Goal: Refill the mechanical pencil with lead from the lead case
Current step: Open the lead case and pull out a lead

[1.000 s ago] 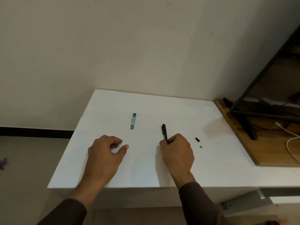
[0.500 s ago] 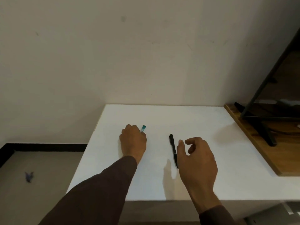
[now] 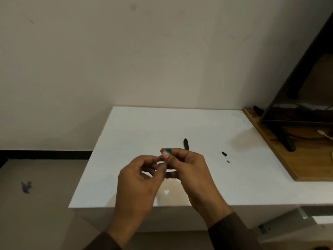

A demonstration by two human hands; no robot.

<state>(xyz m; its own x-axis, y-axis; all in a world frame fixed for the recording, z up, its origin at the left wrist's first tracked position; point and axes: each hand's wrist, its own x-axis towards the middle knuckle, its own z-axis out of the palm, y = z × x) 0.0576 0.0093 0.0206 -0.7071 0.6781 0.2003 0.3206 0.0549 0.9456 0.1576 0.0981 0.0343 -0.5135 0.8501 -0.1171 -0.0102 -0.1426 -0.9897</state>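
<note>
The teal lead case (image 3: 168,150) is held up above the white table (image 3: 137,134) between both hands; only its teal top end shows above my fingers. My right hand (image 3: 191,170) pinches the upper part with thumb and fingers. My left hand (image 3: 140,175) grips the lower end, which is mostly hidden. The black mechanical pencil (image 3: 186,144) lies on the table just behind my right hand, partly covered by it. A small black pencil cap (image 3: 224,153) and a tiny grey piece (image 3: 228,161) lie to the right.
A wooden board (image 3: 281,156) with a black stand (image 3: 286,141) and a white cable (image 3: 324,135) sits at the table's right edge. A wall stands behind. The floor lies to the left, with a small purple scrap (image 3: 26,186).
My left hand picked the lead case off the table and brought it toward me. My right hand left the pencil on the table and joined the left on the case.
</note>
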